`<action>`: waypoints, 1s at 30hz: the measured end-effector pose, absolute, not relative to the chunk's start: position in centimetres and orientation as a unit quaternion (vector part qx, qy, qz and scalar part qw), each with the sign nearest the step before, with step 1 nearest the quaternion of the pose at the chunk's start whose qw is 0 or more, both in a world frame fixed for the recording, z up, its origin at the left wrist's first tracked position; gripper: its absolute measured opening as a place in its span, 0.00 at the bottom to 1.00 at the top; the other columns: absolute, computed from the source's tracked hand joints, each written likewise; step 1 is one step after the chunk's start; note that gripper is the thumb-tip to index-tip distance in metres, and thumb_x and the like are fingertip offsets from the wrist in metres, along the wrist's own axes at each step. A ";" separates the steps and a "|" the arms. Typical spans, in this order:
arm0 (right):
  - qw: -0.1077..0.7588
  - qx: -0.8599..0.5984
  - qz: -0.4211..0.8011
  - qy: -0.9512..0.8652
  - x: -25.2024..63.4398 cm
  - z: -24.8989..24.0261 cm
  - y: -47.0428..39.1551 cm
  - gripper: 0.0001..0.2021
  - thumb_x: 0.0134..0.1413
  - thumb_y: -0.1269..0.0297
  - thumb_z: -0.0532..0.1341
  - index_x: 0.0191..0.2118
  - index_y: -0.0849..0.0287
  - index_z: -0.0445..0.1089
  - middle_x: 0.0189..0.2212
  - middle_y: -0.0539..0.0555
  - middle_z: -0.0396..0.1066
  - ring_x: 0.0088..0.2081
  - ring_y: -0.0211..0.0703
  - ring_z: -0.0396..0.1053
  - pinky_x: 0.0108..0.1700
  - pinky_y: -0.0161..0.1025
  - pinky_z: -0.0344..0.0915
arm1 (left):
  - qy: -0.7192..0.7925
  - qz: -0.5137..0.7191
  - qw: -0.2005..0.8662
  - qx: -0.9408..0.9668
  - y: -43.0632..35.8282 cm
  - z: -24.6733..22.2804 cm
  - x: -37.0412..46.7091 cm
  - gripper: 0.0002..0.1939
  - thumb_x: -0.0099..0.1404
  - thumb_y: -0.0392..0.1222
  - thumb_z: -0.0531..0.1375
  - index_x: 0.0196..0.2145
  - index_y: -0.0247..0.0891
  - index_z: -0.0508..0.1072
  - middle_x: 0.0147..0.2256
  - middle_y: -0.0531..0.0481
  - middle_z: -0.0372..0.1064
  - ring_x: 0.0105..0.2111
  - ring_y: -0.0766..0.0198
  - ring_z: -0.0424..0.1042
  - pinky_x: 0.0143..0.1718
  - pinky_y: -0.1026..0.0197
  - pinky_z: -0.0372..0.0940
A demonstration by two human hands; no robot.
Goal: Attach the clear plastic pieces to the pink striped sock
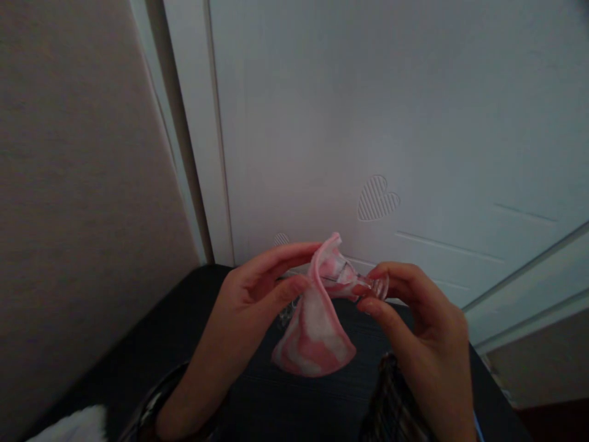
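A pink-and-white cloth [317, 334] is draped over the bowl end of a small clear stemmed glass [341, 273], which is tilted on its side above the dark tabletop. My left hand [262, 282] is closed on the cloth, its thumb in front and its fingers behind. How far the cloth goes into the bowl cannot be made out. On the right, my right hand [409, 313] pinches the glass by its stem and round foot. The cloth's lower part hangs down between both hands.
Behind my left thumb, a partly hidden clear glass object [286, 314] is at the black tabletop [294, 405]. A white panel [294, 123] with heart patterns rises behind it. A beige wall [83, 184] stands at left, and a white item [76, 425] lies at lower left.
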State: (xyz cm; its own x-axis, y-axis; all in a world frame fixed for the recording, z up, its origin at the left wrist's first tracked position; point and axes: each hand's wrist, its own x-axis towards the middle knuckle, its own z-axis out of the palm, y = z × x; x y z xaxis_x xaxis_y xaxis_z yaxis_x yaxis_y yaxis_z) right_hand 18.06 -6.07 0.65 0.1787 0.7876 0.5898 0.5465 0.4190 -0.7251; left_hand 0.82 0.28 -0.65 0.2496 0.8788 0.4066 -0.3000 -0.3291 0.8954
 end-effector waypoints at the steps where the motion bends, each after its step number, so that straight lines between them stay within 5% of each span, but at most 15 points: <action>1: 0.558 -0.528 0.107 -0.631 18.1 0.6 -6.1 0.08 0.51 0.68 0.65 0.38 0.52 0.68 0.32 0.44 0.72 0.34 0.36 0.71 0.37 0.32 0.64 | 0.249 0.559 0.525 0.592 0.3 -0.7 0.7 0.11 0.64 0.38 0.59 0.44 0.45 0.76 0.46 0.51 0.75 0.44 0.61 0.73 0.43 0.67 0.67; 12: 0.549 -0.509 0.120 -0.651 18.3 0.6 -6.3 0.10 0.51 0.67 0.65 0.40 0.51 0.68 0.35 0.44 0.73 0.37 0.36 0.71 0.38 0.31 0.65 | 0.236 0.563 0.549 0.571 0.9 -0.7 0.3 0.04 0.58 0.34 0.64 0.32 0.41 0.77 0.38 0.52 0.76 0.37 0.64 0.73 0.37 0.68 0.66; 18: 0.545 -0.487 0.120 -0.672 18.2 0.6 -6.5 0.12 0.51 0.68 0.65 0.42 0.49 0.69 0.36 0.44 0.73 0.37 0.35 0.71 0.38 0.30 0.66 | 0.211 0.548 0.596 0.548 1.1 -1.0 0.0 0.10 0.58 0.35 0.64 0.38 0.46 0.76 0.34 0.56 0.75 0.30 0.71 0.71 0.32 0.72 0.64; 24: 0.535 -0.482 0.119 -0.684 17.9 1.0 -6.6 0.13 0.52 0.68 0.64 0.44 0.47 0.69 0.38 0.42 0.74 0.38 0.34 0.71 0.39 0.27 0.67 | 0.224 0.521 0.582 0.583 1.1 -0.4 -0.1 0.03 0.60 0.36 0.63 0.30 0.40 0.77 0.30 0.55 0.71 0.30 0.70 0.70 0.31 0.73 0.64; 30: 0.548 -0.506 0.094 -0.659 17.7 0.9 -6.5 0.13 0.50 0.69 0.66 0.42 0.49 0.69 0.37 0.43 0.73 0.39 0.34 0.70 0.40 0.27 0.65 | 0.266 0.553 0.571 0.545 0.9 -0.6 -0.3 0.05 0.58 0.35 0.63 0.33 0.43 0.76 0.29 0.57 0.74 0.24 0.72 0.69 0.27 0.72 0.63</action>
State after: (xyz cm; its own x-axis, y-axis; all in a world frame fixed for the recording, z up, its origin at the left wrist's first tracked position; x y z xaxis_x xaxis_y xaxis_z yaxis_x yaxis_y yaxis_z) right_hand 17.74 -6.53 0.87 0.1142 0.7699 0.6278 0.5645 0.4697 -0.6788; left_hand -0.26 0.86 -0.57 0.2470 0.9217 0.2992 -0.3418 -0.2060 0.9169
